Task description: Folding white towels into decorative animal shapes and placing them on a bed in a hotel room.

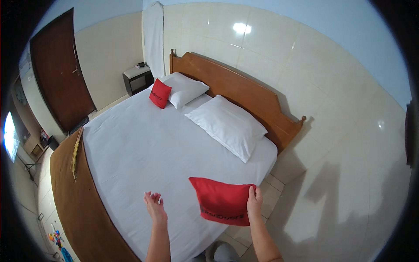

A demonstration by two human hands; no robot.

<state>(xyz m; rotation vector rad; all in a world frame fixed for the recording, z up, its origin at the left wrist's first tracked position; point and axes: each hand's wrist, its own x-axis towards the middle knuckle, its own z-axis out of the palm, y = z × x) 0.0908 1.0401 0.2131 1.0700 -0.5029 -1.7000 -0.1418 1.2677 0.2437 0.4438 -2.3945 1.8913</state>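
My right hand [254, 200] grips the right side of a red throw pillow [222, 199], near its upper corner, and holds it over the bed's near right edge. Dark lettering runs along the pillow's lower part. To the left, my left hand [154, 205] is raised over the white bed sheet [137, 157] with its fingers apart and slightly bent, holding nothing. A large white pillow [229, 126] lies near the wooden headboard [229, 85]. Farther left, a second red throw pillow [160, 93] leans against another white pillow [186, 86].
A brown bed runner [73, 199] covers the foot of the bed, with a bundle of thin sticks [76, 154] on it. A nightstand [137, 78] stands beyond the bed, near a brown door [60, 72]. Colourful items [57, 237] are on the tiled floor at lower left.
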